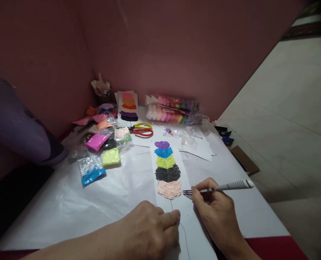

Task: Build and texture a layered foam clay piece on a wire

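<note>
A fork (234,185) with a black-and-white patterned handle is held in my right hand (217,213), pinched near its neck. Its tines point left, close to the pink band (169,189) of clay. On a white paper strip (186,173), textured clay bands run downward: purple (161,145), blue (163,152), lime (165,161), black (168,173) and pink. Below them a thin drawn line continues down the paper. My left hand (152,227) rests on the strip's lower part with fingers curled together; their tips are hidden.
Bagged clay in pink (96,142), lime (111,156) and blue (93,176) lies at left. Scissors (142,130), a second banded clay picture (129,106) and clay packs (168,112) are farther back. A pink wall (160,47) borders the white-covered table (54,213).
</note>
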The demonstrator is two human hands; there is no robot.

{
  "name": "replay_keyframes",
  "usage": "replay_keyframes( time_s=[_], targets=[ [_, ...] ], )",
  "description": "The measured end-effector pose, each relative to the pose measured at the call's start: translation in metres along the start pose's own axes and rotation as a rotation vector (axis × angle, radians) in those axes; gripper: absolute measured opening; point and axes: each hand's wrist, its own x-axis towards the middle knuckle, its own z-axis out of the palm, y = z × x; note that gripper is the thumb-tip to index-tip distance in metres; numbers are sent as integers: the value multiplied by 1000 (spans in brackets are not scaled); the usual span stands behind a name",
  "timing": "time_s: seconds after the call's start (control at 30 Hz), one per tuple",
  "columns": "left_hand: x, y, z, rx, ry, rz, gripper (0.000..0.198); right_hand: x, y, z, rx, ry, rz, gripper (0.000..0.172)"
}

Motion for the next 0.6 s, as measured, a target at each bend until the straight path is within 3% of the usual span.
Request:
replay_keyframes(
  time_s=[0.27, 0.43, 0.6],
  targets=[
    [1, -1, 0, -1, -16, -7, 21, -3, 0, -2, 71, 91, -84, 13],
    [2, -1, -5, 15, -77, -4, 16, -6, -4, -2, 88, 43, -165, 11],
    [1, 0, -7, -10, -102, 1, 11, -8, -3, -3, 116, 0, -98, 10]
  ],
)
